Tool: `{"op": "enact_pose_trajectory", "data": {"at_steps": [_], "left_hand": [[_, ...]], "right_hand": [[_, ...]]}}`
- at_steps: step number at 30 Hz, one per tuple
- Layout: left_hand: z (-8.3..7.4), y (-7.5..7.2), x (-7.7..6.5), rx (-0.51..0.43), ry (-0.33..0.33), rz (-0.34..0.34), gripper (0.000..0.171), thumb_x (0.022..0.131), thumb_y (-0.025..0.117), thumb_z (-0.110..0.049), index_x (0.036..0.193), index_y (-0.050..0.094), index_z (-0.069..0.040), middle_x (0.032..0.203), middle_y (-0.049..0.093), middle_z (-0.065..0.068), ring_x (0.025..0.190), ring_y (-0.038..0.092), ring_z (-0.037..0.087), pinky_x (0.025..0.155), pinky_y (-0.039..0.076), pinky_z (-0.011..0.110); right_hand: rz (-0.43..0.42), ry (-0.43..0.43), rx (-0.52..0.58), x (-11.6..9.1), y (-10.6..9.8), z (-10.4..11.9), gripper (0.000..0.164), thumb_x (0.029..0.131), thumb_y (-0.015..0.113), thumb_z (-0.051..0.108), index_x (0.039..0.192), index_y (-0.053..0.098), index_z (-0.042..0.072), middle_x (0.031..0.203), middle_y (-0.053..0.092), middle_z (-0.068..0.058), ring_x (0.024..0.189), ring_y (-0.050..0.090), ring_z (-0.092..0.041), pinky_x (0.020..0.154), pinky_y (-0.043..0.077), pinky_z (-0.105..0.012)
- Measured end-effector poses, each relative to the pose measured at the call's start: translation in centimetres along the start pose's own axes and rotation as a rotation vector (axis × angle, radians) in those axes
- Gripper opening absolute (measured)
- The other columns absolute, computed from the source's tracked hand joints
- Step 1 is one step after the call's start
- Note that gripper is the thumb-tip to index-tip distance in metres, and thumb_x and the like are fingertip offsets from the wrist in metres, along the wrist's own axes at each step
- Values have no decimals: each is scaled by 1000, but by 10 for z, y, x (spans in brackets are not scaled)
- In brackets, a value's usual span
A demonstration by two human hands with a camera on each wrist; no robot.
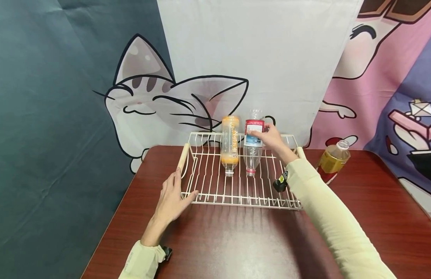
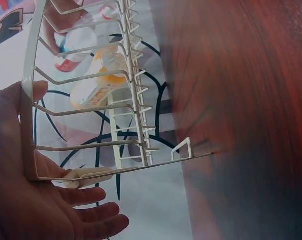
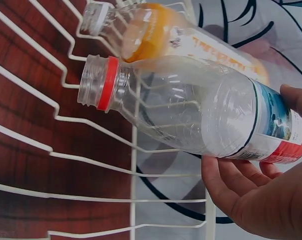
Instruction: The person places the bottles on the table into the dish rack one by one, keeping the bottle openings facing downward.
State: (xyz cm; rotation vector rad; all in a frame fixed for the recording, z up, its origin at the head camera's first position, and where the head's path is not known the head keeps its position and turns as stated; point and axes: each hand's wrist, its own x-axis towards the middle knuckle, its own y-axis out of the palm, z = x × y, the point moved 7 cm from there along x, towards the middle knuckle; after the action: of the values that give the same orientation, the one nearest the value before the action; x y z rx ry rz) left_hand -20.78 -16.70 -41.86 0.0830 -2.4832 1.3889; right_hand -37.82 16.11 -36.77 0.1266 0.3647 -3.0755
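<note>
A white wire rack (image 1: 220, 199) with cream side handles stands on the table. My left hand (image 1: 171, 197) holds its front left corner; in the left wrist view the thumb (image 2: 39, 91) crosses the top rail and the other fingers spread outside. My right hand (image 1: 271, 136) grips a clear plastic bottle (image 1: 252, 155) around its red, white and blue label. That bottle is tilted neck-down over the rack, its uncapped mouth (image 3: 90, 82) towards the wires. Beside it, an orange-banded clear bottle (image 1: 230, 135) leans neck-down in the rack.
Right of the rack, an uncapped bottle (image 1: 332, 162) with a yellow and red label stands on the dark red table (image 1: 236, 240), partly behind my right forearm. A printed cloth (image 1: 271, 50) with a cartoon cat hangs just behind the table's far edge.
</note>
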Motion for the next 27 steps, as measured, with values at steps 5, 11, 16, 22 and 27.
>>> {"op": "enact_pose_trajectory", "data": {"at_steps": [5, 11, 16, 22, 27], "left_hand": [[1, 1, -1, -10, -5, 9, 100, 87, 69, -49, 156, 16, 1, 150, 30, 24, 136, 29, 45, 100, 32, 67], [2, 2, -1, -15, -9, 17, 100, 88, 68, -49, 156, 16, 1, 151, 29, 24, 137, 27, 45, 101, 31, 66], [1, 1, 0, -19, -7, 9, 100, 87, 69, -49, 156, 17, 1, 151, 30, 24, 137, 28, 45, 101, 31, 66], [1, 1, 0, -19, -6, 12, 101, 87, 69, -49, 156, 16, 1, 151, 29, 24, 137, 27, 45, 102, 31, 66], [1, 1, 0, -21, -11, 13, 100, 87, 69, -48, 156, 16, 1, 151, 29, 24, 137, 27, 44, 102, 31, 66]], "right_hand": [[-3, 4, -41, 2, 6, -9, 66, 90, 72, 27, 133, 34, -4, 120, 45, -19, 97, 56, -27, 81, 55, -46], [18, 23, -27, 4, 10, -14, 69, 90, 72, 27, 135, 29, -3, 122, 45, -20, 100, 57, -30, 86, 53, -47], [21, 31, -52, 5, 11, -16, 72, 91, 70, 29, 138, 27, -3, 127, 45, -24, 102, 58, -32, 86, 53, -47], [4, 38, -125, 5, 8, -19, 80, 91, 70, 34, 145, 23, -2, 135, 41, -27, 116, 52, -38, 90, 51, -50], [16, 27, -177, 5, 10, -21, 85, 90, 72, 32, 149, 22, -1, 137, 42, -28, 120, 51, -41, 89, 51, -49]]}}
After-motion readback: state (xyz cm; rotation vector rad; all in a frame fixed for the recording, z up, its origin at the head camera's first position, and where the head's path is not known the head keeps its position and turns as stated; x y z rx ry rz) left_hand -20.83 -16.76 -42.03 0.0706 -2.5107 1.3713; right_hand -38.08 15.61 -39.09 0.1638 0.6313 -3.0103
